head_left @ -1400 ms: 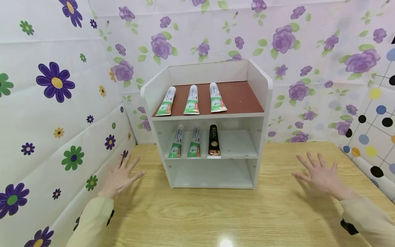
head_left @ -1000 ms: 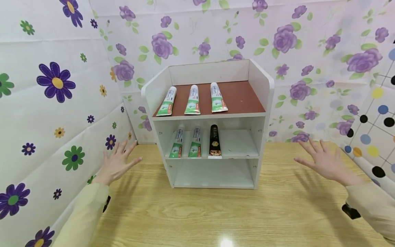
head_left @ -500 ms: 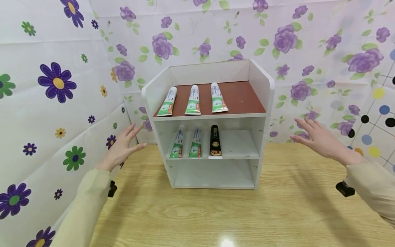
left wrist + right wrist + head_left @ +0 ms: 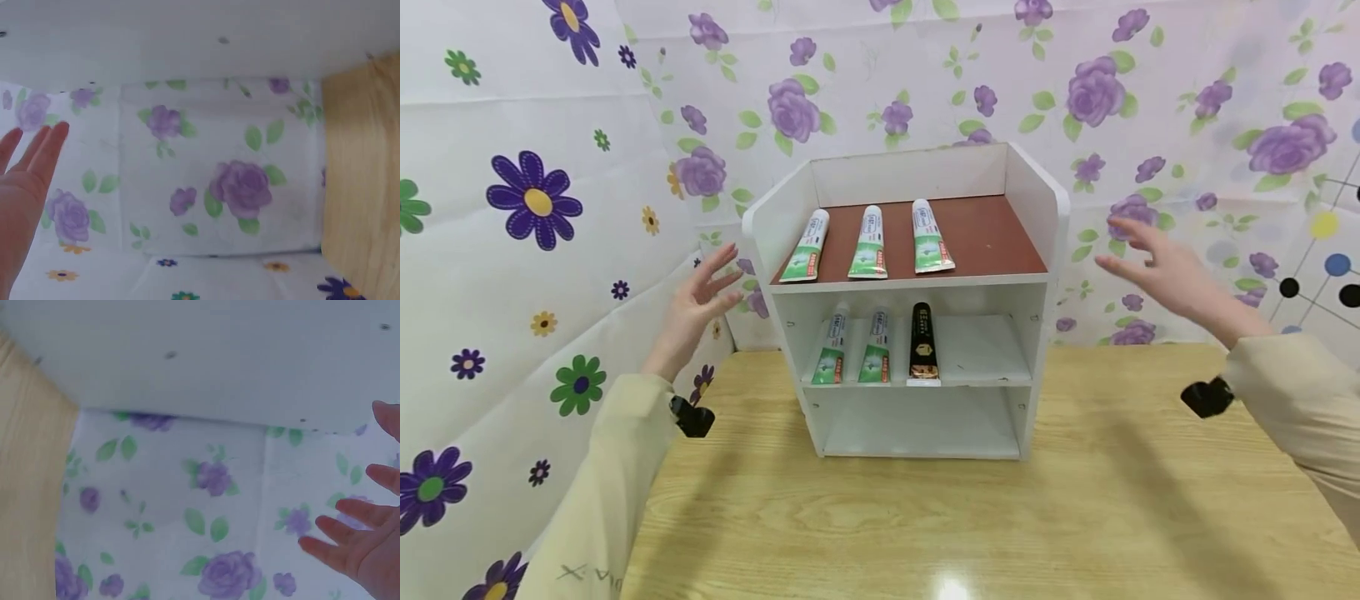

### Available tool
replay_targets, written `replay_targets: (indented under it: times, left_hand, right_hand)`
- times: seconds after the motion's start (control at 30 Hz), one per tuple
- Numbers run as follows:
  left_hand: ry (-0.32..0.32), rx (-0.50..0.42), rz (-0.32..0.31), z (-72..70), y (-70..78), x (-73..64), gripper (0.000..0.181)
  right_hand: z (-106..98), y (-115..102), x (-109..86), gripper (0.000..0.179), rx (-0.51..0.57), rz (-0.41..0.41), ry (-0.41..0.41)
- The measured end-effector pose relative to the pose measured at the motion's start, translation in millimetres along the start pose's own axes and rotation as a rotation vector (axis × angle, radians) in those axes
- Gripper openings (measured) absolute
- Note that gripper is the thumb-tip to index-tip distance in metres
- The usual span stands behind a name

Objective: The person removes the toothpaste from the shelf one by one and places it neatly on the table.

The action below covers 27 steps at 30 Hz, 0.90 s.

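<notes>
In the head view my left hand (image 4: 694, 305) is raised in the air left of a white shelf unit (image 4: 925, 282), fingers apart and holding nothing. On the other side my right hand (image 4: 1172, 271) hovers with loosely bent fingers, also free of any object. Three green-and-white toothpaste tubes, one of them the leftmost tube (image 4: 807, 246), lie on the brown top board. The middle shelf bears two more such tubes, the left one (image 4: 831, 346) among them, and a black toothpaste tube (image 4: 922, 343). Both wrist views show a hand beside the unit's outer side wall.
The unit stands on a light wooden table (image 4: 880, 525). A cloth with purple roses (image 4: 793, 110) hangs behind it. A daisy-patterned cloth (image 4: 535, 200) runs close along the left, and a dotted cloth (image 4: 1325, 225) hangs at the right.
Both hands have risen from low over the table at the sides to about the height of the unit's upper part. The fingers have gone from spread to more bent. The tubes have stayed put.
</notes>
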<state>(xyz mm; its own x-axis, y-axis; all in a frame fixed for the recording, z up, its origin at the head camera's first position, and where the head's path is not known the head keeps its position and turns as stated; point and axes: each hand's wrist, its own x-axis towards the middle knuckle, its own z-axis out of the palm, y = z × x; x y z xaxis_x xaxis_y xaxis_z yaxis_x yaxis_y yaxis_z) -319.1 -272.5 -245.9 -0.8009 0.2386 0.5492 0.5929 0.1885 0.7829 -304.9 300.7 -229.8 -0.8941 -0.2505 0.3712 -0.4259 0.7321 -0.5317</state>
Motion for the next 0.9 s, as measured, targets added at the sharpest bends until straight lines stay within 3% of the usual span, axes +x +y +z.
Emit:
replay_targets:
  times: [0.1, 0.2, 0.33, 0.43, 0.53, 0.7, 0.9]
  left_hand:
    - [0.021, -0.202, 0.071, 2.6, 10.1, 8.8, 0.055]
    - [0.026, -0.314, 0.130, 5.5, 21.7, 17.4, 0.052]
    - [0.039, -0.358, 0.177, 7.7, 37.6, 26.0, 0.048]
    - [0.048, -0.366, 0.185, 7.9, 46.2, 30.6, 0.046]
    - [0.054, -0.366, 0.181, 7.2, 52.0, 34.2, 0.048]
    - [0.039, -0.331, 0.157, 6.6, 58.7, 38.5, 0.051]
    - [-0.023, -0.278, 0.127, 10.1, 63.7, 46.1, 0.051]
  right_hand:
    - [-6, -14, 8.9, 0.063, 0.056, -0.001, 0.091]
    - [-12, -25, 16.2, 0.054, 0.115, -0.037, 0.169]
    - [-21, -43, 25.2, 0.039, 0.302, -0.109, 0.242]
    - [-29, -61, 32.7, 0.032, 0.517, -0.159, 0.249]
    - [-35, -81, 39.8, 0.030, 0.634, -0.173, 0.238]
    - [-38, -112, 48.0, 0.031, 0.583, -0.163, 0.231]
    - [-36, -137, 53.1, 0.029, 0.513, -0.154, 0.167]
